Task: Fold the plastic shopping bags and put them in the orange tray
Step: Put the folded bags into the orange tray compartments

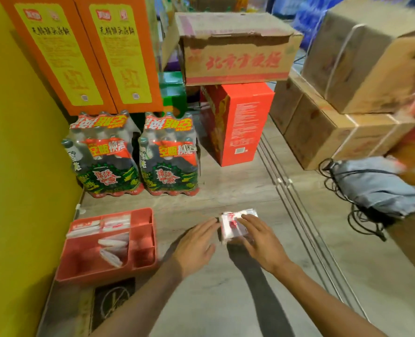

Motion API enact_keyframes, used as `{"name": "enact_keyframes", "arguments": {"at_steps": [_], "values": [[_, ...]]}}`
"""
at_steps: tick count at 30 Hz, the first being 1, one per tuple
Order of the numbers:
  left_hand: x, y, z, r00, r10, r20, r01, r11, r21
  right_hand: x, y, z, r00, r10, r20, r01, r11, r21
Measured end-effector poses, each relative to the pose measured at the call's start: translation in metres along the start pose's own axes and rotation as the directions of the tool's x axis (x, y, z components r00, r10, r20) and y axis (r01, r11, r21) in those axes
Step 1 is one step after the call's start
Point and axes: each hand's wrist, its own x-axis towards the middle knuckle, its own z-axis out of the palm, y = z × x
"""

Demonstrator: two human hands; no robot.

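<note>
Presently, status as I read it from the remote station:

Bag in work: one plastic bag (235,226), white with red print, lies on the floor (238,186) at about 6 o'clock of the view, already reduced to a small flat packet.

Left hand (196,246): fingers straight, tips touching the packet's 9 o'clock edge; holding nothing.

Right hand (259,237): fingers straight and spread, pressing flat on top of the packet; nothing gripped.

Orange tray (85,273): on the floor at 9 o'clock from the hands, just beside the yellow wall (19,166), well apart from the packet.

Tray contents: folded bags (111,249) in several compartments. I count at least four; blur prevents an exact tally.

Done: those bags folded and stowed; the present bag appears nearly folded.

Left: I judge one last crease or press, then transfer to the tray.

Further bags: none that I can identify. The grey bundle (376,186) with black cord at 3 o'clock looks like cloth, though I cannot confirm it.
</note>
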Motion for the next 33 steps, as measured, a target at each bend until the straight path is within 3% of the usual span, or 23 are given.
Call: {"name": "enact_keyframes", "arguments": {"at_steps": [4,8,10,13,15,17,23,28,33], "values": [[0.025,0.007,0.038,0.993,-0.102,0.067,0.103,0.995,-0.010,-0.005,0.030,0.007,1.000,0.024,0.018,-0.023,0.999,-0.024],[0.042,0.007,0.067,0.951,-0.296,0.088,0.308,0.929,-0.204,-0.003,0.041,0.015,0.999,-0.019,0.051,0.020,1.000,-0.019],[0.048,0.013,0.078,0.909,-0.414,0.051,0.396,0.819,-0.416,-0.004,0.044,0.020,0.997,-0.050,0.059,0.051,0.999,-0.019],[0.060,0.030,0.080,0.789,-0.613,0.046,0.443,0.515,-0.734,-0.007,0.052,0.027,0.996,-0.065,0.059,0.066,0.998,-0.012],[0.067,0.036,0.081,0.729,-0.680,0.080,0.440,0.376,-0.815,-0.009,0.055,0.030,0.995,-0.077,0.062,0.077,0.997,0.001],[0.072,0.044,0.080,0.715,-0.688,0.121,0.434,0.302,-0.849,-0.010,0.058,0.032,0.994,-0.093,0.061,0.093,0.996,0.011],[0.075,0.052,0.075,0.725,-0.685,0.070,0.375,0.308,-0.875,-0.010,0.063,0.029,0.994,-0.101,0.028,0.099,0.992,0.072],[0.054,0.038,0.052,0.726,-0.687,0.011,0.366,0.373,-0.853,-0.007,0.061,0.021,0.998,-0.057,-0.016,0.059,0.979,0.193],[0.021,0.011,0.023,0.700,-0.714,0.005,0.303,0.291,-0.907,0.003,0.049,0.019,0.999,0.040,-0.020,-0.034,0.967,0.254]]}}
